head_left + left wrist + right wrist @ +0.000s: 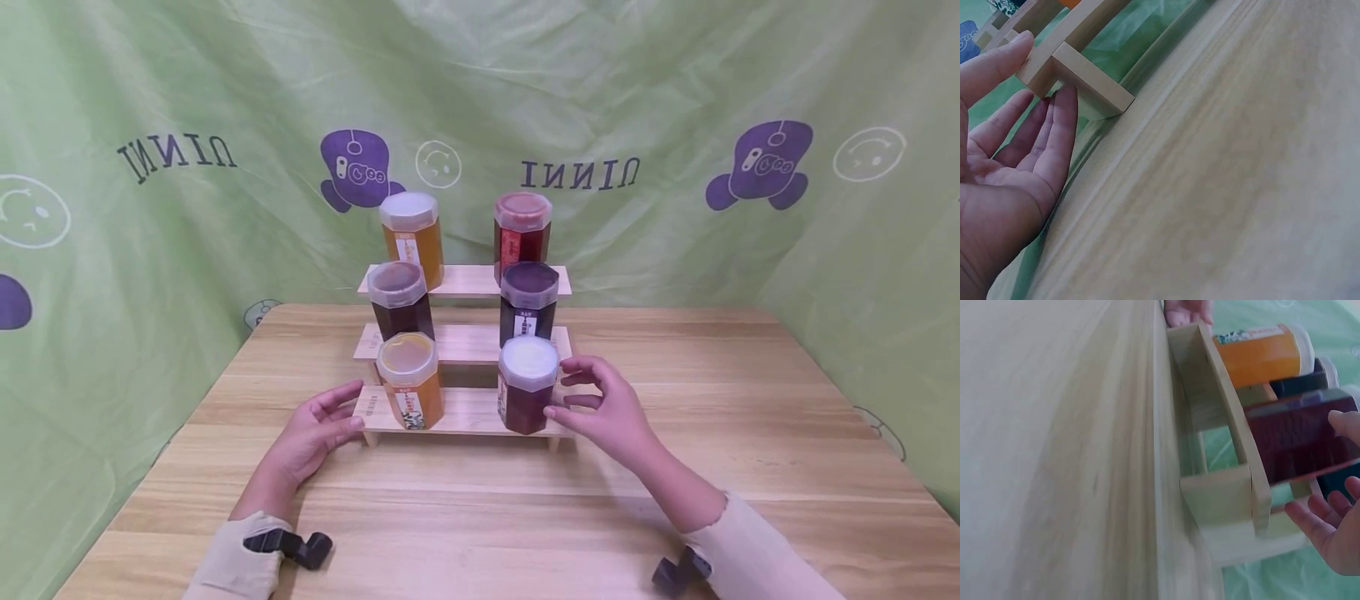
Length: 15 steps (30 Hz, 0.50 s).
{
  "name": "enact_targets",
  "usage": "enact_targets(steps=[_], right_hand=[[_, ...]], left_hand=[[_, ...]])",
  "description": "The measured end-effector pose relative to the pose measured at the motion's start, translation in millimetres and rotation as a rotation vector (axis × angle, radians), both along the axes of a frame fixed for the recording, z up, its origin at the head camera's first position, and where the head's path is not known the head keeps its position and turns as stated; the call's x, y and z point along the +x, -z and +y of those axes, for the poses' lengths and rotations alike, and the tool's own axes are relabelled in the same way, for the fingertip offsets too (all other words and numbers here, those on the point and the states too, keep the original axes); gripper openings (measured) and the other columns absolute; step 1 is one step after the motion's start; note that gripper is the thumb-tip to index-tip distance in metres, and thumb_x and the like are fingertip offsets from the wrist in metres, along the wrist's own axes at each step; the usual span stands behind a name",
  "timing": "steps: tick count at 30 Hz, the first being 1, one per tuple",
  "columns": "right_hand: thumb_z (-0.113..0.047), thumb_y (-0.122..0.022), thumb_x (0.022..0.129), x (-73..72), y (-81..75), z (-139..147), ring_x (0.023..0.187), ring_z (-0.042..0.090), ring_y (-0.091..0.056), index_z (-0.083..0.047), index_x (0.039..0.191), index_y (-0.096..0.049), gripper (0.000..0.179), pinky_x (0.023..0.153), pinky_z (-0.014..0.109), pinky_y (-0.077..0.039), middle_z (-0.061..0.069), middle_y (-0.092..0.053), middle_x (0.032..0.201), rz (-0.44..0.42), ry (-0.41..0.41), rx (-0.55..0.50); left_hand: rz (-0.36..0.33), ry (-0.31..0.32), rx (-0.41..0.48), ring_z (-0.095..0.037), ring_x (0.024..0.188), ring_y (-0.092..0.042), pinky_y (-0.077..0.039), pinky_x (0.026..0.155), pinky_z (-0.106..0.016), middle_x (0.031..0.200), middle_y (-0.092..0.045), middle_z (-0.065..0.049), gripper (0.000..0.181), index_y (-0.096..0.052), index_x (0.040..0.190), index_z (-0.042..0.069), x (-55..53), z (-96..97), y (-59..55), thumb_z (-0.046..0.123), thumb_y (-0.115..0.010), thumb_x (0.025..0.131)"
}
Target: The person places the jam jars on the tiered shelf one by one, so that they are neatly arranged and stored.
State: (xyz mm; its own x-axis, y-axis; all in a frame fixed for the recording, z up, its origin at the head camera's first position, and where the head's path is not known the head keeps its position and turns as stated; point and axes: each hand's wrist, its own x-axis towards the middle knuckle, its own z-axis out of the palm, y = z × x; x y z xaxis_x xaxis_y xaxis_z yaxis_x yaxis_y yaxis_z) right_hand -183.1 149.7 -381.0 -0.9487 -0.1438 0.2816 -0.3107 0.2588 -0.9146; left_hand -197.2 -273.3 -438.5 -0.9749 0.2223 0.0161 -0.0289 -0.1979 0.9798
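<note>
A stepped wooden rack (468, 410) holds two jars on each of its three tiers. My left hand (315, 433) is at the left end of the lowest tier, thumb by its front corner and fingers extended beside the end, as the left wrist view shows (1022, 150). At the right end, the thumb of my right hand (611, 417) touches a dark red jar (527, 404) with a white lid. Its other fingers are spread loosely beside the rack, apart from the jar in the right wrist view. An orange jar (416, 404) stands left on this tier.
Two dark jars, one at left (405, 321) and one at right (528, 321), fill the middle tier. Above stand a yellow jar (423, 250) and a red jar (532, 243). The rack stands on a wooden table (450, 517) before a green printed cloth (637, 233).
</note>
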Motion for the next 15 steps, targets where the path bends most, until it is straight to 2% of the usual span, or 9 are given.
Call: enact_targets(steps=[3, 8, 15], right_hand=[[-0.006, -0.085, 0.073, 0.0, 3.1, 9, 0.109, 0.034, -0.057, 0.005, 0.124, -0.053, 0.061, 0.088, 0.039, -0.056, 0.018, -0.055, 0.123, 0.016, 0.012, 0.002], [-0.004, -0.084, 0.074, -2.4, 6.5, 23, 0.111, 0.037, -0.055, 0.007, 0.123, -0.052, 0.059, 0.092, 0.029, -0.053, 0.017, -0.055, 0.124, 0.032, 0.029, 0.024], [-0.012, -0.083, 0.077, -8.0, 8.0, 47, 0.113, 0.033, -0.053, 0.003, 0.129, -0.050, 0.063, 0.096, 0.021, -0.048, 0.013, -0.054, 0.127, 0.088, 0.077, 0.126]], left_hand=[[0.008, -0.032, -0.016, -0.013, 0.108, -0.062, -0.054, 0.090, -0.028, 0.118, -0.064, 0.000, 0.064, -0.036, 0.143, -0.012, -0.5, 1.5, -1.4, -0.013, -0.063, 0.085], [0.058, -0.076, -0.051, -0.011, 0.111, -0.060, -0.051, 0.092, -0.024, 0.121, -0.064, 0.001, 0.063, -0.037, 0.140, -0.015, 0.7, -0.1, -5.4, -0.013, -0.065, 0.083], [0.129, -0.069, -0.086, -0.014, 0.116, -0.058, -0.050, 0.093, -0.022, 0.126, -0.062, -0.003, 0.055, -0.042, 0.136, -0.014, 1.7, -8.0, -14.1, -0.013, -0.063, 0.085]])
